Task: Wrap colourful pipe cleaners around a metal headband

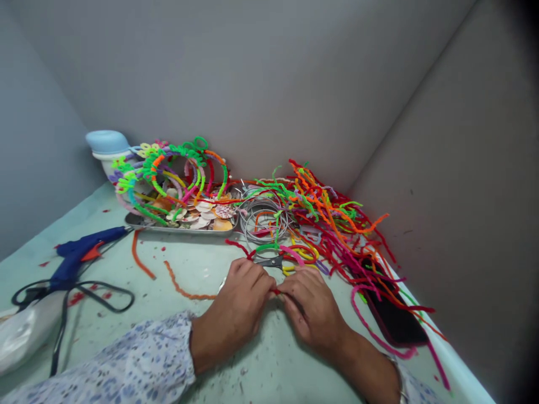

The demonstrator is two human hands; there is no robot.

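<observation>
My left hand (242,306) and my right hand (314,306) meet over the front middle of the table, both with fingers closed. A small piece of red pipe cleaner (275,291) shows between their fingertips; the rest is hidden by the hands. Just beyond my knuckles a green pipe cleaner (266,247) curves between red and pink pieces; whether it joins the held piece I cannot tell. Scissors (275,261) with red-and-yellow handles lie behind my hands. An orange pipe cleaner (181,289) runs out from beside my left hand.
At the back left, a metal tray (185,229) holds shells and several fuzzy wrapped hoops (185,152), beside a blue-lidded white container (107,143). Coiled wire (264,221) and a pipe-cleaner heap (328,207) lie right, partly over a phone (396,320). A blue glue gun (73,261) lies left.
</observation>
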